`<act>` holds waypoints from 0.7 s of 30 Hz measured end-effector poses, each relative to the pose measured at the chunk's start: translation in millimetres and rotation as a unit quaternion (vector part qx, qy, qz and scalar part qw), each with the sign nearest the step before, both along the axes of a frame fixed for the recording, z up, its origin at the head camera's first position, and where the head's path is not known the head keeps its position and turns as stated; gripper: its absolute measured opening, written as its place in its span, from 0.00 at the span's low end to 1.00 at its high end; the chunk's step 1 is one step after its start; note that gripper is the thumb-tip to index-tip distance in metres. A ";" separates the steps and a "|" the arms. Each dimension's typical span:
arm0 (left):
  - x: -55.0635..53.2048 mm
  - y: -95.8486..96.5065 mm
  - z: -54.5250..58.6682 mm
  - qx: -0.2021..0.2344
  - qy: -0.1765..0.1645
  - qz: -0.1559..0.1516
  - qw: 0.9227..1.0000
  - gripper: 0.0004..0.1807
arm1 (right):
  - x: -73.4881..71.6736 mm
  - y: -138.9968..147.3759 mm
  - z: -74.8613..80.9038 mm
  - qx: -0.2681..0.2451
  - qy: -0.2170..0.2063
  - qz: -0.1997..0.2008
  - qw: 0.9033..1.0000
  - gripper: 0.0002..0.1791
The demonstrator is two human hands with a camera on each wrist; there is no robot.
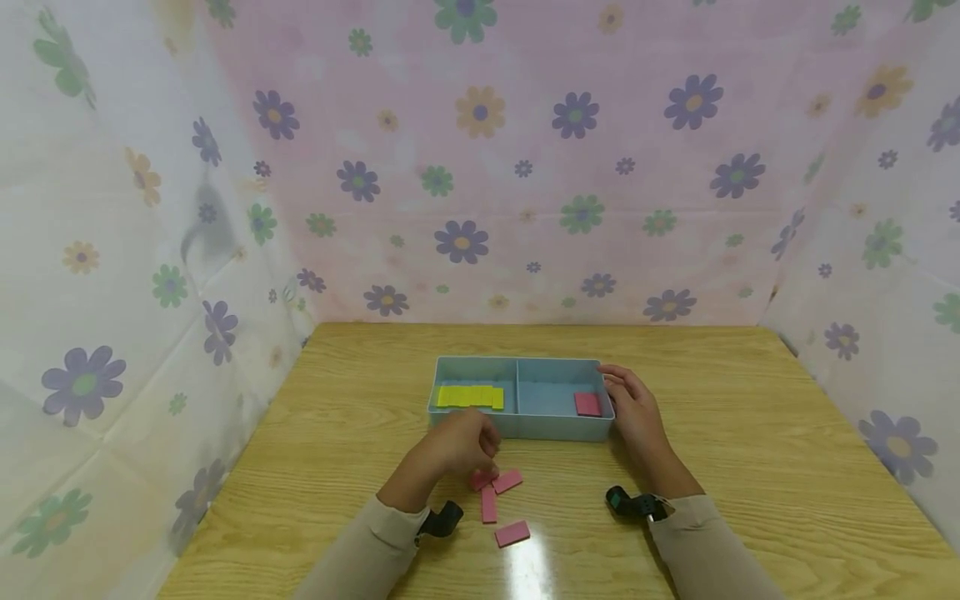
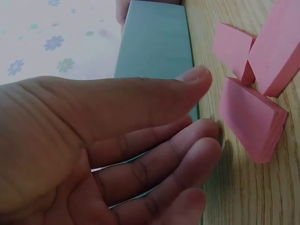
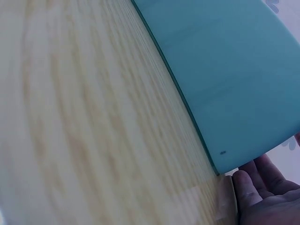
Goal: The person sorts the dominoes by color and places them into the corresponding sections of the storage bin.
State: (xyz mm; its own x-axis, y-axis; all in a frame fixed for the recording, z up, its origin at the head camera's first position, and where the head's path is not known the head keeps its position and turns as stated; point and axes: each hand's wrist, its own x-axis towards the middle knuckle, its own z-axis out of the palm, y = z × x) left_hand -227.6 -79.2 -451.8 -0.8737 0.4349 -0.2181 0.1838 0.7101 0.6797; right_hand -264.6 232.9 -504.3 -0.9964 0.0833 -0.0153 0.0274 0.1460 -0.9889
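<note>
Over the table, my left hand [image 1: 461, 446] has its thumb apart from loosely bent fingers, with nothing between them. Its fingertips are close to a pink block [image 2: 253, 119] in the left wrist view. Several flat pink blocks [image 1: 507, 481] lie together below that hand, one partly hidden by it. A light blue box [image 1: 555, 427] with two compartments stands just beyond. At its right end, my right hand [image 1: 637, 417] rests its fingers along the outside, near the rim. In the right wrist view, the fingers [image 3: 267, 183] show beside the box's lower corner.
Yellow blocks [image 1: 468, 397] lie in a row in the box's left compartment. One pink piece [image 1: 587, 404] lies at the right of the other compartment. A separate pink block [image 1: 513, 533] lies nearer the front of the wooden table [image 1: 360, 400]. Flowered cloth surrounds the table.
</note>
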 end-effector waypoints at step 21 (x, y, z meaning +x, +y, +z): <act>0.0 6.3 -10.7 -0.014 0.064 -0.006 0.998 0.06 | -0.5 1.7 -1.8 0.004 0.005 0.005 1.000 0.24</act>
